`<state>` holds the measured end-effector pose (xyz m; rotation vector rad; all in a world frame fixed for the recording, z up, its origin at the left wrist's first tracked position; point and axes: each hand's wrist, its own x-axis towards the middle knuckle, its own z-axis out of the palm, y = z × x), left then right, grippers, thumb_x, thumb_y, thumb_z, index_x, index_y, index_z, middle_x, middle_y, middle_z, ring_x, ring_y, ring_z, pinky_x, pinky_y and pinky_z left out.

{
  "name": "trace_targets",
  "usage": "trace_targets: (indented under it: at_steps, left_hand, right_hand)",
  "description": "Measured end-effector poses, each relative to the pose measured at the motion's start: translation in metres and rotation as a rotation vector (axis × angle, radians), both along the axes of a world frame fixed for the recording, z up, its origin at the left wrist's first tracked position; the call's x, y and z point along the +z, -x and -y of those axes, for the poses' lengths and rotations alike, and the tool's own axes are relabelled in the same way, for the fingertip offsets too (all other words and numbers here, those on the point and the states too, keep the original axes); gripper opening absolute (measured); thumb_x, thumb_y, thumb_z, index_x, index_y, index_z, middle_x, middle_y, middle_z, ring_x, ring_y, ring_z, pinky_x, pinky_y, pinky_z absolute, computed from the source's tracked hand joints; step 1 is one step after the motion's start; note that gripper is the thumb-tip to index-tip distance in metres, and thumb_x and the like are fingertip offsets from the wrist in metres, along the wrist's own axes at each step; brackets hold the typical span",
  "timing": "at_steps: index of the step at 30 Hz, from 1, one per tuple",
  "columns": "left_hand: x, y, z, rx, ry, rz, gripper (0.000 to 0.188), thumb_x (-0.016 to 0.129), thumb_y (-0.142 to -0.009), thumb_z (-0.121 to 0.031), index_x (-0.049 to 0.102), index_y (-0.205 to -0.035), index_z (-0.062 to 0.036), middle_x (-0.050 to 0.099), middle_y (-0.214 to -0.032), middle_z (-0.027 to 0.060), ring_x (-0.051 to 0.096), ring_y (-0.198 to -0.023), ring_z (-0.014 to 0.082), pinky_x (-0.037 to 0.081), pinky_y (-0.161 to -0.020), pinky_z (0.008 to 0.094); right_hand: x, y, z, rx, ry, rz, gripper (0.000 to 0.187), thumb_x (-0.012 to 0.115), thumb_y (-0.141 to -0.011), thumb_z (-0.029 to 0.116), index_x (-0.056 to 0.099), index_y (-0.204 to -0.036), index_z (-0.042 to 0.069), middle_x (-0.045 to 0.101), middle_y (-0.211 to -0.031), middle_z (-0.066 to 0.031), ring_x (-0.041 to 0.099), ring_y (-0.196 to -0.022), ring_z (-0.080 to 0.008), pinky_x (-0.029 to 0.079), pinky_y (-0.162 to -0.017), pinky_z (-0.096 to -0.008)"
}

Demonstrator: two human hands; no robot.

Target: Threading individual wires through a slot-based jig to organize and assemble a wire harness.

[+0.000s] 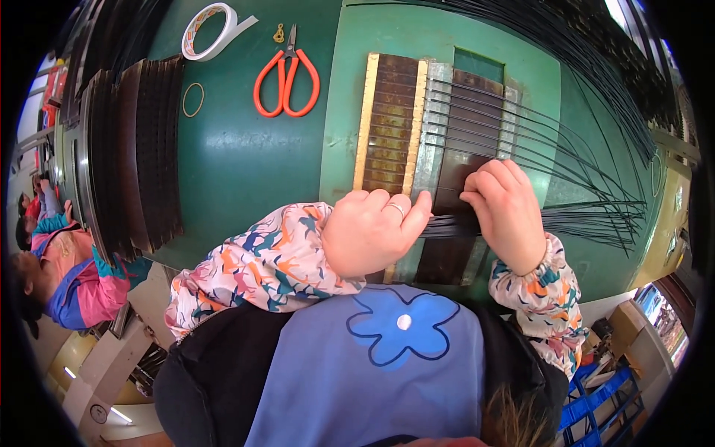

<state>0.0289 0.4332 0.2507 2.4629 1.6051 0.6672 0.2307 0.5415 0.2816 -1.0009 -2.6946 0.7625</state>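
Observation:
My left hand (372, 232), with a ring on one finger, is curled over the near left part of a slotted fixture (383, 134) with brass-coloured strips. Its closed fingers are round the end of a bundle of black wires (449, 226). The bundle runs right, beneath my right hand (508, 212). The right thumb and fingertips are pinched together above the fixture's dark plate, where a thin black wire seems to reach them. Farther up the fixture, several black wires (477, 112) lie side by side across it, spaced apart, their loose lengths trailing right.
Red-handled scissors (287, 78), a small brass-coloured piece (279, 33), a tape roll (209, 31) and a rubber band (193, 100) lie on the green table (249, 160). Dark slotted racks (138, 149) stand left. More black wires (596, 67) hang far right. Another person (78, 268) sits left.

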Motion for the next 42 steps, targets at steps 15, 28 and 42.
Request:
trace_targets:
  at_steps: [15,28,42]
  left_hand:
    - [-0.005,0.002,-0.010,0.143,-0.030,-0.050,0.040,0.075,-0.075,-0.019,0.069,-0.113,-0.0077,0.044,-0.062,-0.0014,0.048,-0.053,0.0144,0.040,-0.047,0.0290]
    - [-0.003,0.001,-0.014,0.141,0.131,-0.139,0.066,0.074,-0.071,-0.017,0.057,-0.134,-0.0085,0.048,-0.061,0.0003,0.052,-0.052,0.0162,0.043,-0.048,0.0310]
    - [0.000,0.003,-0.017,0.082,0.065,-0.171,0.059,0.065,-0.075,-0.014,0.058,-0.133,-0.0090,0.047,-0.063,-0.0004,0.051,-0.052,0.0154,0.043,-0.047,0.0311]
  right_hand:
    - [0.000,0.004,-0.023,-0.196,0.368,-0.074,0.008,0.066,-0.086,0.008,0.063,-0.089,0.001,0.063,-0.076,-0.0141,0.060,-0.065,-0.0299,0.048,-0.060,-0.0344]
    - [0.001,-0.018,-0.033,-0.350,0.363,0.039,0.020,0.071,-0.085,0.013,0.057,-0.080,0.000,0.060,-0.065,-0.0117,0.058,-0.057,-0.0272,0.045,-0.054,-0.0345]
    - [0.015,-0.012,-0.012,-0.059,-0.071,-0.045,0.012,0.072,-0.079,0.007,0.062,-0.082,0.001,0.063,-0.084,-0.0108,0.059,-0.079,-0.0297,0.048,-0.068,-0.0385]
